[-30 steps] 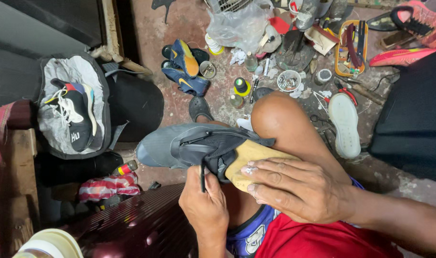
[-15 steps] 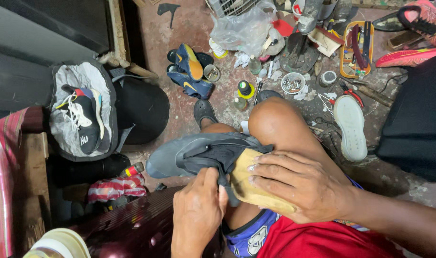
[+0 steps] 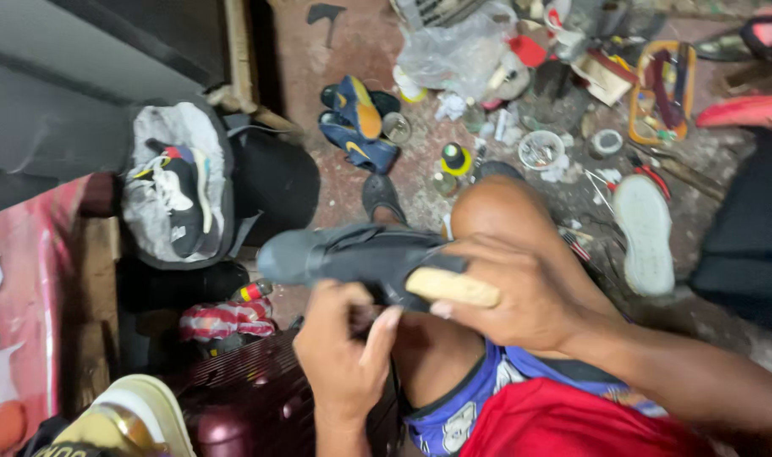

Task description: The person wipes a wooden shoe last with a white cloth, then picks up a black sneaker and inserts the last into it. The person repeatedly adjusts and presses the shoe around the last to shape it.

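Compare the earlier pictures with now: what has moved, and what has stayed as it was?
The shoe has turned, so less of its tan sole shows. The left hand, which held a thin tool upright at the shoe a second ago, has shifted under it; the tool is hidden now. The right hand still clamps the shoe on the knee. The floor clutter is unchanged.

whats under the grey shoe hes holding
The grey shoe rests on the bare knee. The right hand covers its heel end, the left hand works under its middle. What the left fingers hold there is hidden.
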